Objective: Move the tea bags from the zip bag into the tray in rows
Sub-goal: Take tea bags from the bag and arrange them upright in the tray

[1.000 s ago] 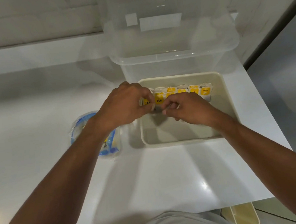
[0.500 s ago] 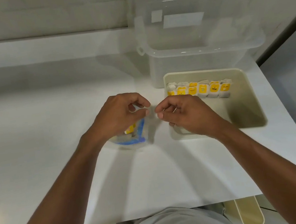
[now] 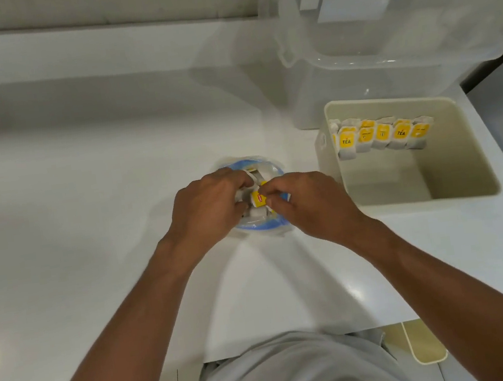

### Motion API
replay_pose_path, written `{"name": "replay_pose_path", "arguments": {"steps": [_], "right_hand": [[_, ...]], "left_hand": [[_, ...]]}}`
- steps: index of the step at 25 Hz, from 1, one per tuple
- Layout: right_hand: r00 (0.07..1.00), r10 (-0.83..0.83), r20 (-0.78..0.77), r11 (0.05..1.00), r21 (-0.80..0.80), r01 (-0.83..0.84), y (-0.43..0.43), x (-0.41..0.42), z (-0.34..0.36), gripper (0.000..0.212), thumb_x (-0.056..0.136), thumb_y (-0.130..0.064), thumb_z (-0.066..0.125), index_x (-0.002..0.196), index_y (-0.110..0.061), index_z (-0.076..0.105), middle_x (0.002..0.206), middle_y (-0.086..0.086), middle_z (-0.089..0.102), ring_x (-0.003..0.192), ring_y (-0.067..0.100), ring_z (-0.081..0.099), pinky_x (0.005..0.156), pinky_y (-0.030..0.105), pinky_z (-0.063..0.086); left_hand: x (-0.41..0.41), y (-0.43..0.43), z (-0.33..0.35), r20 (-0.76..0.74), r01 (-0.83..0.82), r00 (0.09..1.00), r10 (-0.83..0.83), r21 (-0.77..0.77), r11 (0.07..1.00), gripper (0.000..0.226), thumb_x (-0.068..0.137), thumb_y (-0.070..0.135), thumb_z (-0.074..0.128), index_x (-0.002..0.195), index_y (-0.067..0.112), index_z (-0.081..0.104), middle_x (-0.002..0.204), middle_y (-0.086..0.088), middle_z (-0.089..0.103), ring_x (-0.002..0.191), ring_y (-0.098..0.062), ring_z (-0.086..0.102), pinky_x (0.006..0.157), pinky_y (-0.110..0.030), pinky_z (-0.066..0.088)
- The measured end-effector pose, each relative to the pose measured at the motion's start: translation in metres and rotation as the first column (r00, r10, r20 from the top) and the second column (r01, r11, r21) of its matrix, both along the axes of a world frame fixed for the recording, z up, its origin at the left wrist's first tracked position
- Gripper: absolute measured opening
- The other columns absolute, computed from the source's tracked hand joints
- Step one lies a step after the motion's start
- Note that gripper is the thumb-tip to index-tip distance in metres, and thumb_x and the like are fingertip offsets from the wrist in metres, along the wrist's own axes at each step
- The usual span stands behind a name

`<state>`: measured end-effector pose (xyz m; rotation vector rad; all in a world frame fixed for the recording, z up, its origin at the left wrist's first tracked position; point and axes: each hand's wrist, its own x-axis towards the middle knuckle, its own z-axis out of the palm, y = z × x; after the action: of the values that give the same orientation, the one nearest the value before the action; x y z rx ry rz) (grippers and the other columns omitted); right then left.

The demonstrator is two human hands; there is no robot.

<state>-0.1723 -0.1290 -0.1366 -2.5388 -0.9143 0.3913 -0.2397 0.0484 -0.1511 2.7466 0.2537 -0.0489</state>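
A clear zip bag [image 3: 267, 224] with a blue rim stands open on the white counter, with white and yellow tea bags inside. Both hands are over its mouth. My right hand [image 3: 309, 205] pinches a yellow-tagged tea bag [image 3: 258, 198] at the bag's opening. My left hand [image 3: 210, 205] has its fingers curled into the bag among the tea bags; what they hold is hidden. To the right stands the cream tray [image 3: 461, 143], with a row of several tea bags [image 3: 380, 136] along its far wall.
A large clear plastic storage box [image 3: 384, 45] stands behind the tray against the wall. The counter's front edge runs just before my body. A cream bin [image 3: 424, 343] sits on the floor below the counter at the right.
Both hands left the tray and moved left to the zip bag. My right hand now pinches a tea bag there. The view has shifted left too.
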Motion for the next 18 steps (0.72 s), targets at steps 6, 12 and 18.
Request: {"name": "replay_pose_path", "arguments": {"steps": [6, 12, 18], "right_hand": [[0.990, -0.112, 0.080, 0.965, -0.230, 0.128, 0.000, -0.004, -0.005, 0.031, 0.094, -0.039, 0.053, 0.124, -0.038, 0.061, 0.112, -0.011, 0.069, 0.101, 0.018, 0.064, 0.082, 0.033, 0.053], [0.980, -0.190, -0.052, 0.979, -0.078, 0.186, 0.021, 0.004, -0.012, 0.037, 0.088, -0.039, 0.061, 0.125, -0.035, 0.061, 0.109, -0.013, 0.070, 0.102, 0.016, 0.064, 0.089, 0.036, 0.051], [0.963, -0.258, -0.077, 0.961, -0.121, 0.248, 0.034, 0.010, -0.023, 0.021, 0.084, -0.043, 0.065, 0.102, -0.034, 0.066, 0.096, -0.009, 0.070, 0.088, 0.015, 0.064, 0.078, 0.033, 0.053]], "left_hand": [[-0.005, 0.011, -0.013, 0.128, -0.069, 0.988, 0.084, -0.118, 0.991, 0.037, 0.082, 0.030, 0.074, 0.118, 0.031, 0.065, 0.113, 0.010, 0.064, 0.092, -0.021, 0.066, 0.070, -0.030, 0.049], [0.000, 0.015, -0.017, 0.218, -0.059, 0.971, 0.099, -0.184, 0.981, 0.029, 0.084, 0.028, 0.074, 0.113, 0.026, 0.070, 0.102, 0.004, 0.069, 0.080, -0.024, 0.068, 0.070, -0.040, 0.055], [0.010, 0.014, -0.013, 0.146, -0.067, 0.986, 0.076, -0.063, 0.996, 0.029, 0.087, 0.031, 0.070, 0.116, 0.034, 0.070, 0.107, 0.006, 0.066, 0.089, -0.024, 0.065, 0.069, -0.034, 0.051]]}}
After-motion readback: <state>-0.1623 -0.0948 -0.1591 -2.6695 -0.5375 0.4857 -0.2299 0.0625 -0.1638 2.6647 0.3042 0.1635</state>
